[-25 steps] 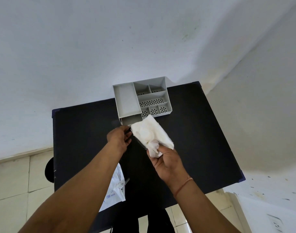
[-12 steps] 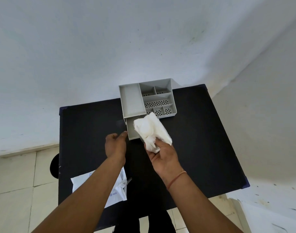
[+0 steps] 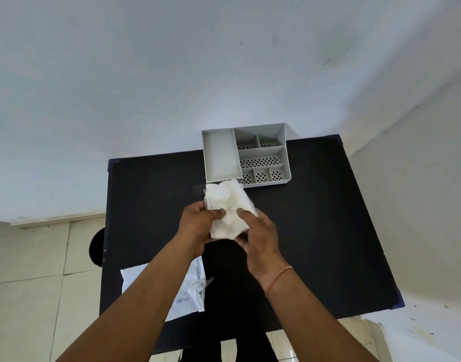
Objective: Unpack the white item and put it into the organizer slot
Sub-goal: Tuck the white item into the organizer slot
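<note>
Both hands grip the wad (image 3: 228,209), a crumpled white soft item, above the black table (image 3: 315,231). Left hand (image 3: 198,227) closed on the wad's left edge, thumb across its front face. Right hand (image 3: 259,235) closed on its right and lower edge, thumb on top, fingers curled beneath. Wad held between the two hands, its upper end overlapping the near edge of the organizer (image 3: 246,155) in this view; contact with the organizer cannot be judged from this angle. Organizer is grey, sits at the far edge of the table against the white wall (image 3: 172,74). It has one long compartment on the left and smaller ones on the right with perforated floors. All visible compartments hold nothing. A white wrapper (image 3: 186,296) with blue print lies flat on the table near its front left edge, partly hidden under the left forearm. A thin red thread (image 3: 279,279) circles the right wrist. Beige floor tiles (image 3: 41,257) show left of the table.
</note>
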Demonstrator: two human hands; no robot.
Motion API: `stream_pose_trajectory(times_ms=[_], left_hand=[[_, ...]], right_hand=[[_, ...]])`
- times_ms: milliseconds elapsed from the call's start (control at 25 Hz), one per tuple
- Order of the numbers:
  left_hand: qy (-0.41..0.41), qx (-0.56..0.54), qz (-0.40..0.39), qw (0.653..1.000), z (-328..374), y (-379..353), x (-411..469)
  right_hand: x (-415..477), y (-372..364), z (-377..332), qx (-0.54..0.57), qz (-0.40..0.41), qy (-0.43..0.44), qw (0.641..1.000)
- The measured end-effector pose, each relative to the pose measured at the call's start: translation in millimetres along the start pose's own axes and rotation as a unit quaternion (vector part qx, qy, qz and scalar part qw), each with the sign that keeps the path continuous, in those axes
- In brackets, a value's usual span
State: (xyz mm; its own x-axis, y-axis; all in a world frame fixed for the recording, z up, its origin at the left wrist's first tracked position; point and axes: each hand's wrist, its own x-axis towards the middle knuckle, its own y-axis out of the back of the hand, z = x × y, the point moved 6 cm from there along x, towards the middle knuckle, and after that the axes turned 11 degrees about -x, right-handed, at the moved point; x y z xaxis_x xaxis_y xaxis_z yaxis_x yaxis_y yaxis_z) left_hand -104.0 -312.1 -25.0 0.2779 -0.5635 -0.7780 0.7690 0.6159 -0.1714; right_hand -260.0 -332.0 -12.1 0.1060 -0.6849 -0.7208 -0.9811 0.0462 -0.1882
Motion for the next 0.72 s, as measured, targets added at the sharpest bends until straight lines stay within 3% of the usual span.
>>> stream_pose_trajectory(times_ms=[200, 280, 400, 480, 600, 720], left_hand=[[0.013, 0.129, -0.032, 0.991, 15, 3, 8], [0.0, 0.128, -0.012, 0.992, 21, 3, 16], [0.009, 0.043, 0.021, 0.999, 21, 9, 27], [-0.011, 0.056, 0.042, 0.998, 18, 13, 31], [-0.075, 0.135, 0.065, 0.986, 17, 13, 35], [-0.156, 0.275, 0.077, 0.946, 28, 4, 43]], right_hand=[[23, 18, -17, -0.267, 0.025, 0.027, 0.963], [36, 21, -16, -0.299, 0.045, 0.031, 0.953], [48, 17, -19, -0.302, 0.064, 0.034, 0.95], [56, 13, -18, -0.338, 0.087, 0.05, 0.936], [64, 1, -20, -0.443, 0.126, 0.117, 0.88], [65, -12, -29, -0.577, 0.142, 0.171, 0.786]])
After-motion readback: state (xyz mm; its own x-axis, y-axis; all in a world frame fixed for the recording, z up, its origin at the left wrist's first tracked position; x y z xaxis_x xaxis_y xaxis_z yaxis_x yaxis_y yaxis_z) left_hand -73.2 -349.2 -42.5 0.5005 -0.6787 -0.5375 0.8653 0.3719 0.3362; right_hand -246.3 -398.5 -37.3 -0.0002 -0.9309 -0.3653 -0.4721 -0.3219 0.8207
